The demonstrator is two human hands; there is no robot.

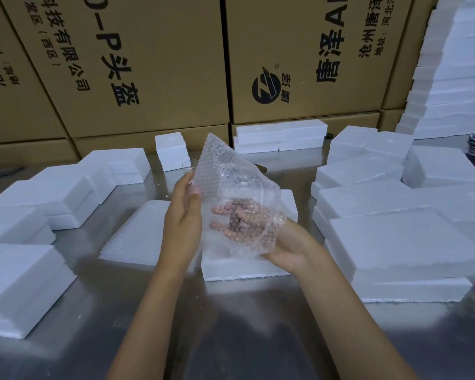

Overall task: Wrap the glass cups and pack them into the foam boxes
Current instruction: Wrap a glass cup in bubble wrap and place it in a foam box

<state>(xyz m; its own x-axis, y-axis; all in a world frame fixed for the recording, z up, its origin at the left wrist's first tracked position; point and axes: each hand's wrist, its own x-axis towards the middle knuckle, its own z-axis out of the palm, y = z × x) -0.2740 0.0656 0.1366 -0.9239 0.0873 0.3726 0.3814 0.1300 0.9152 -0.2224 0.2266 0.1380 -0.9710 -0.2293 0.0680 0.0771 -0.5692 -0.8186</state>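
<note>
My left hand (185, 215) pinches the clear bubble-wrap sheet's (231, 182) left edge, and my right hand (247, 223) lies spread inside it. A clear glass cup (190, 165) stands just beyond my left fingers (194, 197). I judge wrapping comes next: reach it. White foam boxes (395, 242) crowd both sides; open steel worktop (231, 325) nearer me.

Clear bubble wrap (231, 171), dotted all over with rows of small round bubbles, pinkish where fingers show through. Plain white foam boxes (395, 237) on every side, slightly grainy at the broken edges. Dull grey metal table (231, 325) with soft pale reflections. Brown cardboard cartons (148, 64) behind, printed with bold black characters and a round black logo. Colourless glass cup (189, 164), barely visible.
</note>
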